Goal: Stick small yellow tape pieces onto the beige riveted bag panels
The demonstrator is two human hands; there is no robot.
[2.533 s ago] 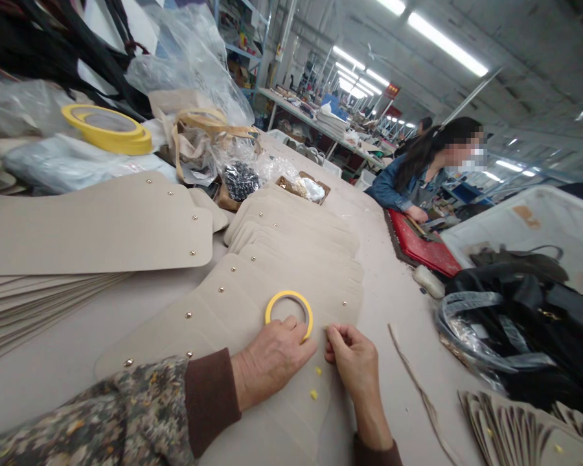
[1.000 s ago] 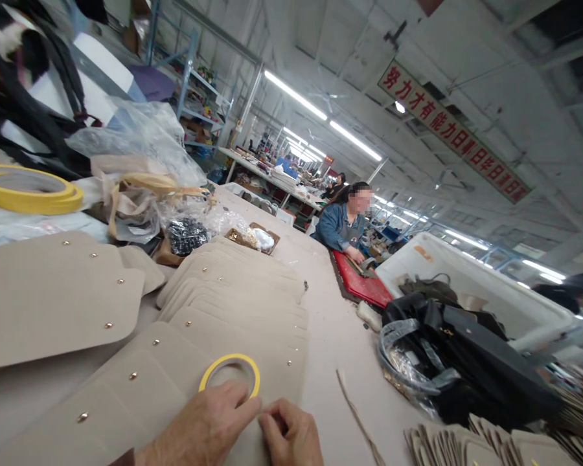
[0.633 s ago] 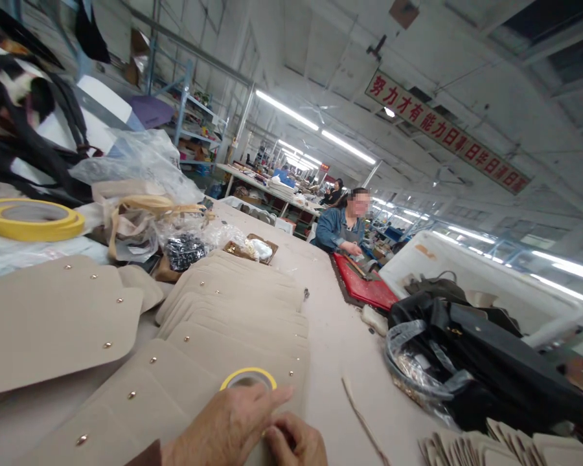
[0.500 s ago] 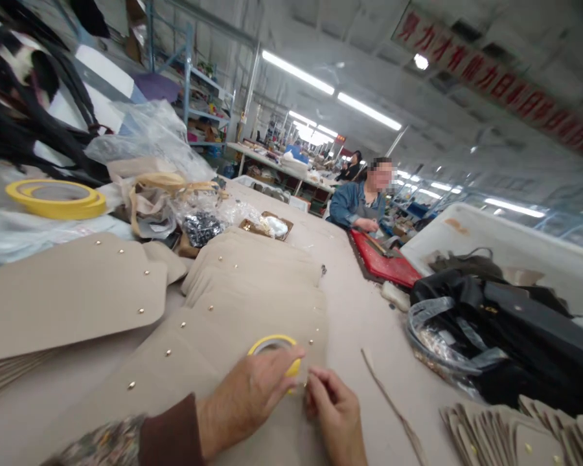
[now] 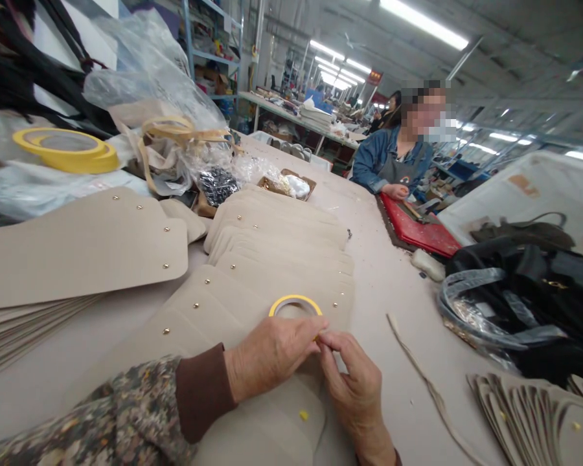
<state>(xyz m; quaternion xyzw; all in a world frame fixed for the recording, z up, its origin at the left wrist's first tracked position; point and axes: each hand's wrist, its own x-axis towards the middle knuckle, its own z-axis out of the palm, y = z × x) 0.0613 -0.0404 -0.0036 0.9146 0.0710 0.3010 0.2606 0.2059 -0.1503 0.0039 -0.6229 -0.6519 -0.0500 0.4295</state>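
Head view | yellow tape roll (image 5: 295, 299): over fanned beige panels (image 5: 276, 272) on desk (image 5: 364, 285) | left hand (image 5: 272, 357): grip closed on roll | right hand (image 5: 354, 378): grip pinched, contents hidden | progress: one yellow bit (image 5: 304, 415) on near panel, farther panels show none; remainder cannot be told | versus half a second ago: fingertips meet, formerly apart.

Two hands working: your left hand (image 5: 274, 356), your right hand (image 5: 354, 382). You're holding one yellow tape roll (image 5: 273, 310); at least two spare rolls (image 5: 97, 158) lying stacked. Four studs (image 5: 166, 229) showing on top left-side panel (image 5: 102, 249). One red board (image 5: 427, 232), one white bin (image 5: 500, 191), one loose cord (image 5: 436, 396) lying ahead. Fanned panels (image 5: 282, 239) overlapping beyond counting.
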